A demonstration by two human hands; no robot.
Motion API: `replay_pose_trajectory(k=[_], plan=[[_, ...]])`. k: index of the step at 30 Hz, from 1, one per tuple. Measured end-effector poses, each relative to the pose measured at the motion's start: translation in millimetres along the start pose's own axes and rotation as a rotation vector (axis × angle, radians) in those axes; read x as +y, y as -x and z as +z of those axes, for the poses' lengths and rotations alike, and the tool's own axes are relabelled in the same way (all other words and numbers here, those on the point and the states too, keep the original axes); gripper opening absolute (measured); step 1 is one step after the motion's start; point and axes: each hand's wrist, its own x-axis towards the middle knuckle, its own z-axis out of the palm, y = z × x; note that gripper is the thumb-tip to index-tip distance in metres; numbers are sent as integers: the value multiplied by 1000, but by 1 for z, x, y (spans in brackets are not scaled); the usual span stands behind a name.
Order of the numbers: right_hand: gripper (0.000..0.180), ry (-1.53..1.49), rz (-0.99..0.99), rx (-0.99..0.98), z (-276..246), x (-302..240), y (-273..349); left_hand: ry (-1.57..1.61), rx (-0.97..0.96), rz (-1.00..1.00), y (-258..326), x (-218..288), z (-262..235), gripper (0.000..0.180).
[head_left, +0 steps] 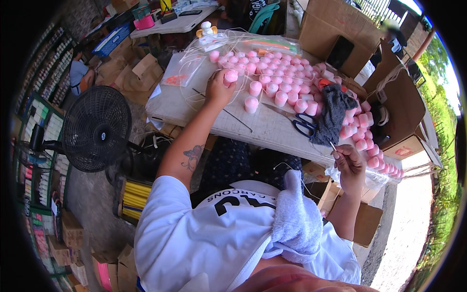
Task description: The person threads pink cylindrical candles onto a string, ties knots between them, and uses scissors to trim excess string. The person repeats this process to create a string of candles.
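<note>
My left hand [219, 90] is closed around a short pink candle [231, 76] over the table's near left part. My right hand [349, 164] is raised off the table's front edge, thumb and finger pinching a thin pale stick-like piece [333, 145], perhaps a stiff wick end. Many more pink candles [280, 99] stand close together across the table [194, 114]. A dark grey cloth [333, 114] lies between them and my right hand, beside scissors [304, 125] with dark blue handles. Near my left wrist lies a thin dark metal rod [237, 119].
Loose white cord [187, 57] loops over the table's far left, near a plastic bag [182, 70] with orange pieces. Cardboard [335, 24] and a phone [340, 51] stand at the back right. A black fan [97, 129] is to my left. Other people sit farther off.
</note>
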Motion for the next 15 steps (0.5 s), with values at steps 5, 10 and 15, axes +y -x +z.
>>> replay_pose_trajectory(k=[5,10,15], plan=[[11,63,-35,23,26,10,-9,569,62,-37,26,73,-41,34],[10,316,-333,-30,75,-16,-37,1614,-312,-710,52,120,-65,30],[11,287,-389,-49,104,-26,-38,1615,-374,-752,64,147,-67,37]])
